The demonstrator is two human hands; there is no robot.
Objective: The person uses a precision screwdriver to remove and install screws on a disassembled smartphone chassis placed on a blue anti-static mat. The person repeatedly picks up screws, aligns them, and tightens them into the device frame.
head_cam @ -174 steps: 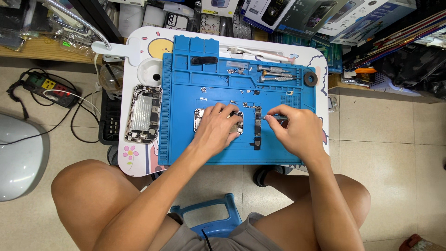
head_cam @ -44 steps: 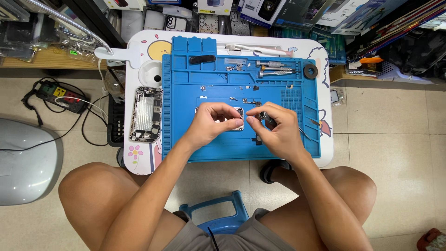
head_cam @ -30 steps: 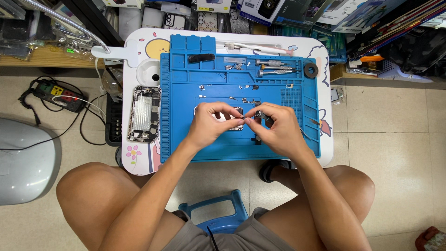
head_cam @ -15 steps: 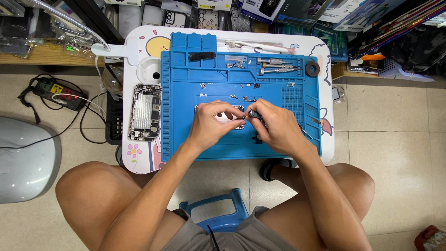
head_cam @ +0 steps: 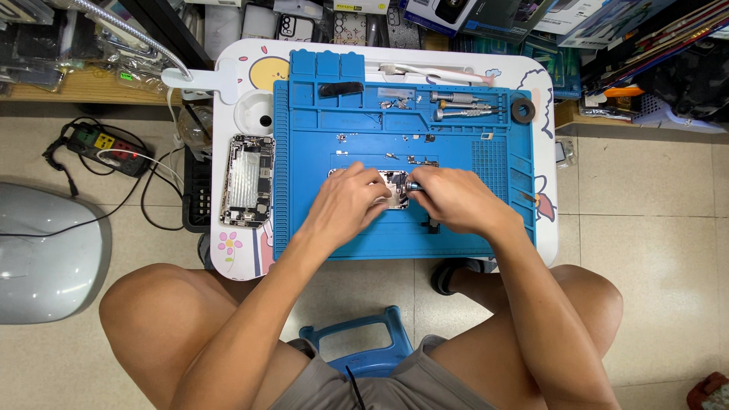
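A small silver phone part (head_cam: 395,190) lies in the middle of the blue repair mat (head_cam: 463,235). My left hand (head_cam: 345,205) rests on it and pins it down from the left. My right hand (head_cam: 452,199) is closed on a small dark-tipped screwdriver (head_cam: 414,184) whose tip meets the part's right edge. Most of the part is hidden under my fingers. Both hands touch above the mat's centre.
An opened phone body (head_cam: 247,181) lies on the white table (head_cam: 228,250) left of the mat. Several screwdrivers (head_cam: 463,114), tiny screws and a dark ring (head_cam: 522,111) sit along the mat's top. A power strip (head_cam: 106,144) and cables are on the floor at left.
My right hand has moved left from the mat's right side and closed in on the part. My left hand has stayed on the part, and the view shifted slightly.
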